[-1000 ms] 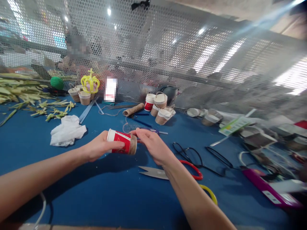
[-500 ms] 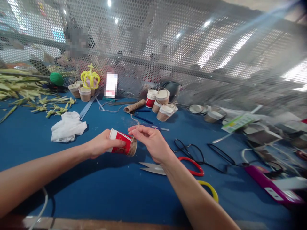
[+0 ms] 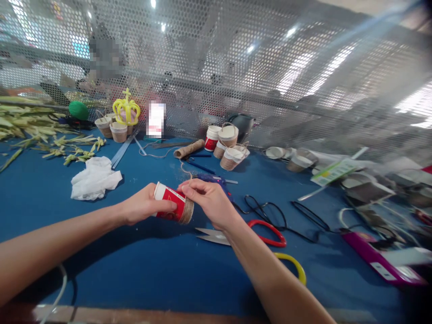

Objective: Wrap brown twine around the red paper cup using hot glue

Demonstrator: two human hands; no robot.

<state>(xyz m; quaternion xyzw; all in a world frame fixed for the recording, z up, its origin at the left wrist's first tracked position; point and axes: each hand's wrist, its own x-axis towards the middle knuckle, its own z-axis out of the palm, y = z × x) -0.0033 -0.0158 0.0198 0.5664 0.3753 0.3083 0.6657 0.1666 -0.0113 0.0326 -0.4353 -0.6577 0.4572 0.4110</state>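
My left hand (image 3: 144, 204) is closed around a red and white paper cup (image 3: 168, 203), tilted on its side with the white rim to the left. Brown twine (image 3: 186, 211) is wound in several turns round the cup's base end. At that end my right hand (image 3: 205, 198) pinches the twine, thumb against fingers. The free strand runs up from the fingers toward a roll of twine (image 3: 189, 149) lying behind. Beneath my right forearm are scissors (image 3: 266, 233) with one red and one yellow handle, blades pointing left. A blue glue gun (image 3: 211, 179) lies just behind my right hand.
White crumpled cloth (image 3: 96, 178) lies at left, near dried husks (image 3: 30, 123). Twine-wrapped cups (image 3: 231, 156) stand at the back, others beside a yellow crown (image 3: 126, 110). Black cable (image 3: 270, 213) and a purple power strip (image 3: 378, 258) lie at right. A perforated metal screen (image 3: 202, 58) closes the back.
My right hand has shifted slightly left and down the cup's side, drawing the twine round it. The cup has stayed in my left hand, nearly in place.
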